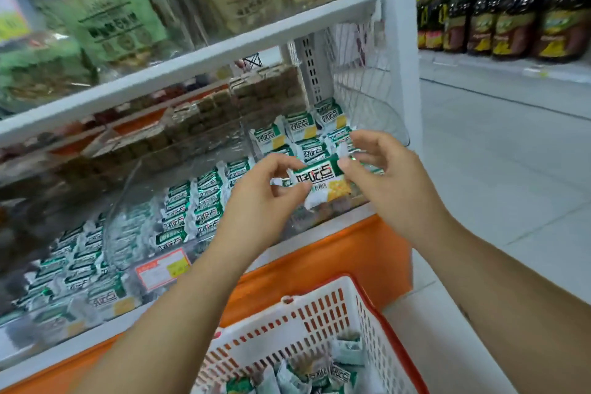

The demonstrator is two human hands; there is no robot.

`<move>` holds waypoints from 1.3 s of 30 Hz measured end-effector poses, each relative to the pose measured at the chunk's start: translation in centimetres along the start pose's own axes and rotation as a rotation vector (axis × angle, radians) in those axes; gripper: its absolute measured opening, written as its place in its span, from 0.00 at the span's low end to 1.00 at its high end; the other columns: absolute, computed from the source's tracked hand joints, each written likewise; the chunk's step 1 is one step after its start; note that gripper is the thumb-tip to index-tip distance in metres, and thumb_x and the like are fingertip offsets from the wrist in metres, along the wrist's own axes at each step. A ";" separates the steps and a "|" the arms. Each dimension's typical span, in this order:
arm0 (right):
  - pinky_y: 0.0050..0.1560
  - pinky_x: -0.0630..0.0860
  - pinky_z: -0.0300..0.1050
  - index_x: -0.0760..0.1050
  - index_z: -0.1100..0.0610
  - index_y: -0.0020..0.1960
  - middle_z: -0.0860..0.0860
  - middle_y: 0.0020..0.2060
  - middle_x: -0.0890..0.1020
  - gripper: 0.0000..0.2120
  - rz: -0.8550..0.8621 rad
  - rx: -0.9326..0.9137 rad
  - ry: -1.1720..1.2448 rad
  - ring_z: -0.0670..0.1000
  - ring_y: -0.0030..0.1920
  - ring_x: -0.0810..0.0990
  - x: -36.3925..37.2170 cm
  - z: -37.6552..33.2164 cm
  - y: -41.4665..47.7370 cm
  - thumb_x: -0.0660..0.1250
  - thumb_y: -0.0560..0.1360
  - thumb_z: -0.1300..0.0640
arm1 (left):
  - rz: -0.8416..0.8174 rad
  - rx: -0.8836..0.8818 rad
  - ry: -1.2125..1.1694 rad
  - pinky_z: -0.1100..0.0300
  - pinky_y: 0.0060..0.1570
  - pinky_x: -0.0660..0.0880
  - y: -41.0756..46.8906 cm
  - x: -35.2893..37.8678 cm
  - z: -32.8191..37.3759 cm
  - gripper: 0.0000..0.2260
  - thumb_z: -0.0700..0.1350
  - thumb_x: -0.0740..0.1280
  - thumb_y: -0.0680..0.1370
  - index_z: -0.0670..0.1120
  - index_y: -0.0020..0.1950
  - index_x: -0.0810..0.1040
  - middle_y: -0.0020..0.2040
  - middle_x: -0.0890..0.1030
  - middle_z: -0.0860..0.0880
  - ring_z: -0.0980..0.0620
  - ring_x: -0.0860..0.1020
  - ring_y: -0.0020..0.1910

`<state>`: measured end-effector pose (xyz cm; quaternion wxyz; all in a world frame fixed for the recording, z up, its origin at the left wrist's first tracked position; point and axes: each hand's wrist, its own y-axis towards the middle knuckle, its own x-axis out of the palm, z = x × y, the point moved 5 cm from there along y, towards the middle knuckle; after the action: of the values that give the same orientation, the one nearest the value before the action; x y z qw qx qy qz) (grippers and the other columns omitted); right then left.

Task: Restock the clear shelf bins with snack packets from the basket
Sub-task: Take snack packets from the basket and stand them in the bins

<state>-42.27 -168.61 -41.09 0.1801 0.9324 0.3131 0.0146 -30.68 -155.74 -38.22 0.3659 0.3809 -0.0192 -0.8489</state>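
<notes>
Packet (319,176), green and white with a yellow corner, is hanging level between both hands, just above the front of the right-hand bin (396,128). It is being held by its two crimped ends, probably so that it is going in flat and facing forward like the loose ones (303,133) already lying in that bin. The next bin (128,189) to the left is holding its packets in tidy upright rows, which suggests the person is lining this one up rather than dropping it.

The left hand (265,198) is pinching the left crimp between thumb and forefinger, with the other fingers curling loosely beneath. The right hand (383,176) is gripping the right end, its thumb pressing on the wrapper's top corner while the fingers are arching over, partly spread (how firmly they are closing behind the crimp is hard to tell). The two hands are sitting close, only the packet's length between them.

The basket (307,320) is waiting below the forearms, near the shelf, and is holding more packets (319,374), so restocking looks far from finished.
</notes>
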 end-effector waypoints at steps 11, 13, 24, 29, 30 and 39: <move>0.72 0.56 0.50 0.65 0.46 0.72 0.51 0.77 0.50 0.23 0.075 0.150 -0.458 0.53 0.75 0.51 -2.7 9.1 3.8 0.64 0.78 0.53 | 0.134 -0.092 0.148 0.61 0.28 0.65 16.4 7.0 -3.5 0.09 0.43 0.68 0.77 0.45 0.56 0.75 0.38 0.74 0.49 0.53 0.70 0.30; 0.70 0.60 0.50 0.66 0.46 0.71 0.49 0.77 0.51 0.22 0.095 0.109 -0.416 0.53 0.74 0.56 -2.5 9.4 3.7 0.63 0.78 0.51 | 0.154 -0.121 0.145 0.62 0.27 0.66 18.5 7.9 -4.0 0.10 0.42 0.68 0.78 0.44 0.58 0.75 0.36 0.71 0.52 0.54 0.69 0.28; 0.69 0.68 0.55 0.61 0.38 0.70 0.42 0.76 0.46 0.21 0.129 0.115 -0.373 0.45 0.75 0.50 -1.3 10.7 3.8 0.59 0.77 0.44 | 0.055 -0.103 0.360 0.60 0.43 0.67 25.1 12.1 -6.6 0.13 0.42 0.68 0.77 0.43 0.61 0.76 0.57 0.77 0.39 0.41 0.76 0.49; 0.69 0.68 0.54 0.61 0.39 0.70 0.42 0.76 0.46 0.22 0.137 0.095 -0.390 0.45 0.75 0.50 -1.2 10.7 3.9 0.60 0.78 0.46 | -0.041 -0.117 0.463 0.55 0.50 0.73 25.1 12.1 -7.0 0.20 0.45 0.70 0.76 0.47 0.67 0.73 0.63 0.72 0.38 0.42 0.76 0.47; 0.69 0.67 0.55 0.61 0.40 0.70 0.42 0.77 0.45 0.22 0.135 0.092 -0.386 0.46 0.75 0.51 -1.2 10.6 3.9 0.60 0.77 0.46 | -0.058 -0.115 0.476 0.54 0.55 0.73 24.8 11.9 -6.8 0.22 0.45 0.70 0.76 0.49 0.69 0.72 0.66 0.70 0.38 0.41 0.77 0.51; 0.63 0.72 0.51 0.70 0.48 0.67 0.50 0.72 0.64 0.21 0.312 -0.030 -0.513 0.52 0.69 0.65 -0.9 8.6 1.0 0.66 0.76 0.59 | 0.042 0.089 0.127 0.64 0.49 0.74 12.8 7.2 -1.8 0.12 0.43 0.66 0.78 0.51 0.61 0.77 0.58 0.75 0.53 0.62 0.76 0.44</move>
<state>-41.19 -172.65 -48.72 0.2625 0.9398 0.1102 -0.1891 -24.88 -169.24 -40.03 0.3666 0.4494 -0.0419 -0.8136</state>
